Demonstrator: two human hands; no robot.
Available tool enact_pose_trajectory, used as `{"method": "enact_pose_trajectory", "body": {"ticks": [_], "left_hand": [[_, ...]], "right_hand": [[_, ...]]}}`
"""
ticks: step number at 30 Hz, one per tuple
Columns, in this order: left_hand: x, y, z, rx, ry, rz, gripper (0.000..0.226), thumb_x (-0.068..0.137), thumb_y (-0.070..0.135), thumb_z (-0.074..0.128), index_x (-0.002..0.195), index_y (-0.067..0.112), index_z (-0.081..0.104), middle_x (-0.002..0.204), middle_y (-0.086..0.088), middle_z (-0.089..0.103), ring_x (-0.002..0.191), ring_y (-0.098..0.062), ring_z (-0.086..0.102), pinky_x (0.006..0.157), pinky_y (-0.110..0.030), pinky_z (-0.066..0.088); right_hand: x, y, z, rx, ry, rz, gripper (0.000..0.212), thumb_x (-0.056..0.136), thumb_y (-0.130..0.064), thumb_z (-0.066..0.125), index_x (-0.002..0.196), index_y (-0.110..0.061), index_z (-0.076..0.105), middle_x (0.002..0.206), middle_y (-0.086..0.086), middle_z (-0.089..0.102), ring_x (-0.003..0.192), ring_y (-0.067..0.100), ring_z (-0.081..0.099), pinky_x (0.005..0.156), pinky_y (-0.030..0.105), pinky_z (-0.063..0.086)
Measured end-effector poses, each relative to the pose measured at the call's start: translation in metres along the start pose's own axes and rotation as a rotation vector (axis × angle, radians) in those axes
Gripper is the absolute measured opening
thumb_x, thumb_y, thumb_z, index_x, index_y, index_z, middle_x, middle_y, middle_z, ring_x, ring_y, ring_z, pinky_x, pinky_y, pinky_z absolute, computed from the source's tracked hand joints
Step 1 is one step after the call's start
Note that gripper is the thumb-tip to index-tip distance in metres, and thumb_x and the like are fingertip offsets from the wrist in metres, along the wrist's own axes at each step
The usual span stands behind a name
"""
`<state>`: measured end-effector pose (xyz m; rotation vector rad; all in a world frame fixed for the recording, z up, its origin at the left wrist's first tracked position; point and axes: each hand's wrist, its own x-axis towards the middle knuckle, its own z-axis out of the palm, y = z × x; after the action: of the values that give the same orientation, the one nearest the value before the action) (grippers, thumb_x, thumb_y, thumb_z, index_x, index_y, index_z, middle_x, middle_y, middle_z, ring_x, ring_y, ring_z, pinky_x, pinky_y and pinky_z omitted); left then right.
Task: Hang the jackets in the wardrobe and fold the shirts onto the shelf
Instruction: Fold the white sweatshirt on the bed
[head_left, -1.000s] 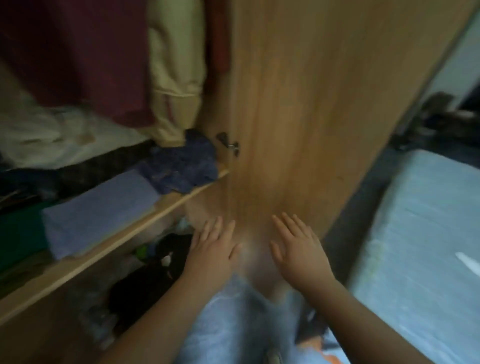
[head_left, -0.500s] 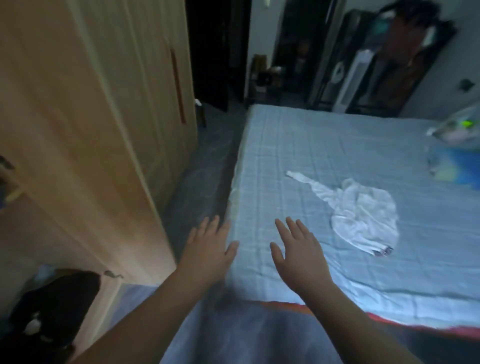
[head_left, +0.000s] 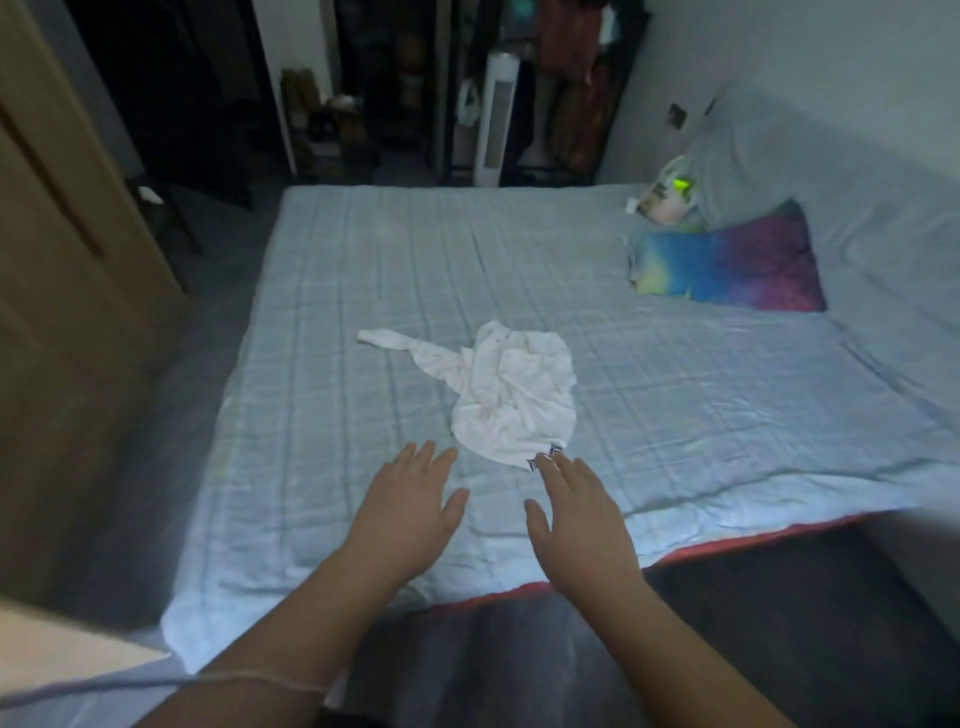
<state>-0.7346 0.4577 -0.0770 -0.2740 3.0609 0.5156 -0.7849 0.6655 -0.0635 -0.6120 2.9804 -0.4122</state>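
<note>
Both grips, left hand (head_left: 410, 512) and right hand (head_left: 579, 512), spread empty near crumpled white shirt (head_left: 511, 395).

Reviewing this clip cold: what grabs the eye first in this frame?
A crumpled white shirt lies alone in the middle of the pale blue bed. Both bare hands reach toward it, open and empty: left hand, right hand with its fingertips at the shirt's near edge. A rainbow-coloured pillow sits far right.

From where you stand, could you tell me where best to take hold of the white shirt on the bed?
Probably the near hem of the white shirt, approached from the bed's foot: it lies closest to both open hands, left and right, while the sleeve trails away to the far left.
</note>
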Motion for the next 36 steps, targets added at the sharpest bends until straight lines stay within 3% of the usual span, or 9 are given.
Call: {"method": "enact_pose_trajectory", "body": {"ticks": [9,19,23,27,36], "left_hand": [[0.112,0.016,0.044,-0.028,-0.082,0.030,0.060,0.102,0.046,0.042,0.154,0.016,0.034,0.160,-0.013,0.030,0.149,-0.031,0.024,0.120,-0.041,0.023],[0.290,-0.006,0.103,-0.063,-0.168,-0.012,0.058,0.101,0.045,0.043,0.150,0.015,0.040,0.156,-0.014,0.038,0.143,-0.031,0.034,0.115,-0.040,0.031],[0.349,-0.022,0.143,-0.088,-0.248,-0.061,0.054,0.100,0.039,0.047,0.145,0.010,0.046,0.148,-0.016,0.047,0.135,-0.033,0.043,0.110,-0.040,0.035],[0.384,-0.038,0.201,-0.105,-0.421,-0.135,0.057,0.100,0.039,0.045,0.149,0.013,0.037,0.153,-0.012,0.039,0.138,-0.028,0.037,0.110,-0.039,0.034],[0.400,-0.059,0.334,-0.123,-0.694,-0.144,0.053,0.093,0.023,0.055,0.144,0.018,0.041,0.149,-0.008,0.039,0.131,-0.031,0.038,0.105,-0.045,0.040]], "right_hand": [[0.089,0.064,0.021,0.123,-0.039,0.087,0.057,0.101,-0.043,0.040,0.154,-0.026,0.030,0.161,0.000,0.029,0.150,0.020,0.018,0.120,0.037,0.021],[0.269,0.120,0.063,0.075,-0.225,0.114,0.057,0.102,-0.041,0.040,0.155,-0.023,0.029,0.161,0.000,0.029,0.150,0.020,0.019,0.118,0.037,0.025],[0.323,0.143,0.104,0.080,-0.332,0.140,0.056,0.101,-0.037,0.042,0.154,-0.022,0.031,0.158,-0.001,0.033,0.147,0.018,0.023,0.115,0.037,0.029],[0.350,0.175,0.163,0.133,-0.482,0.240,0.056,0.099,-0.036,0.045,0.152,-0.025,0.033,0.156,-0.005,0.036,0.144,0.016,0.027,0.113,0.038,0.033],[0.383,0.235,0.300,-0.061,-0.814,0.040,0.059,0.089,-0.032,0.055,0.145,-0.032,0.036,0.141,-0.002,0.046,0.128,0.025,0.041,0.098,0.043,0.042]]}}
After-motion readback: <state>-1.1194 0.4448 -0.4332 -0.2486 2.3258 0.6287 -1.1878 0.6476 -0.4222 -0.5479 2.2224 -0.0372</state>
